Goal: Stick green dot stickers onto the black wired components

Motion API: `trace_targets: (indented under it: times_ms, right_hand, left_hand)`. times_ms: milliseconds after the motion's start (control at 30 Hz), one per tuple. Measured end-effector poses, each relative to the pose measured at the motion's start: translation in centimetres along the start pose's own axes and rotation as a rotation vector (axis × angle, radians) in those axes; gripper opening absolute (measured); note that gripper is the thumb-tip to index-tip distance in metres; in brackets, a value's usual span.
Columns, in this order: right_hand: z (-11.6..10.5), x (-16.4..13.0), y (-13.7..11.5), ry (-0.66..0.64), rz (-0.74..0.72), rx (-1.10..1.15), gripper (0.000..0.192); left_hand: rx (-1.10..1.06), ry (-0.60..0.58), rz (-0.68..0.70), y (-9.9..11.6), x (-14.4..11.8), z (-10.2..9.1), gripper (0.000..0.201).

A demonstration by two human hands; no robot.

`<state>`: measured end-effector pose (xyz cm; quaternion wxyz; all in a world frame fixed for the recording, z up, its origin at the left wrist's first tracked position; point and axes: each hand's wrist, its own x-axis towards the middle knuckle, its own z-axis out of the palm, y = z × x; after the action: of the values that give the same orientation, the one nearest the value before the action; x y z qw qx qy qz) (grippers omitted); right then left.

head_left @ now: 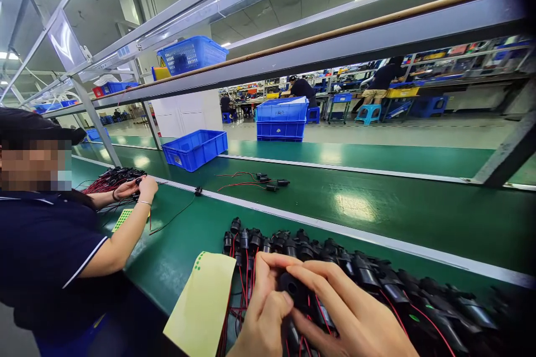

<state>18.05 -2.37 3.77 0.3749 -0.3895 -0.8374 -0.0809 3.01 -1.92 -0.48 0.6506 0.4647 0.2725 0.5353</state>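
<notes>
Head view: nearest the camera, the left hand (266,315) and the right hand (354,309) are both curled partway round one black cylindrical part (298,293), its round hole turned toward the viewer. The left thumb presses against its near side, and the right fingers reach over its top. This part is held above the near edge of the bench, in front of the other pieces. Handling of it looks unfinished, since both hands are on it; whether it carries a green mark cannot be told.

Just left of the hands lies a yellow sheet (201,307). Only a small cluster of green dots (199,261) shows at its upper corner; the rest is bare, so few dots seem left there.

Right behind the hands, a long bank of similar black parts (364,270) with red wires (247,273) stretches to the right. One green dot (414,318) shows among them; on most of the others no mark can be made out, so how many are done is unclear.

Farther left, a co-worker (50,251) handles a small dark piece beside another wired pile (121,175) and a dotted sheet (123,218). Beyond the white strip (268,209) lie a few loose wired parts (272,183), then a blue bin (195,153), and behind these, stacked blue crates (280,125).
</notes>
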Motion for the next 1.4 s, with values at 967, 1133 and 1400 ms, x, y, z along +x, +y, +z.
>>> trace_targets:
  times_ms: [967, 1133, 1400]
  right_hand:
    - [0.2, -0.4, 0.1, -0.055, -0.053, 0.010, 0.031]
    - [-0.3, 0.0, 0.6, -0.077, 0.023, 0.134, 0.034]
    - [-1.1, 0.8, 0.9, -0.075, 0.105, 0.238, 0.046]
  left_hand:
    - [-0.243, 0.043, -0.018, 0.2, 0.5, 1.2, 0.038]
    - [-0.342, 0.026, -0.076, 0.9, 0.5, 1.5, 0.037]
    - [-0.334, -0.005, -0.098, 1.1, 0.5, 1.3, 0.031]
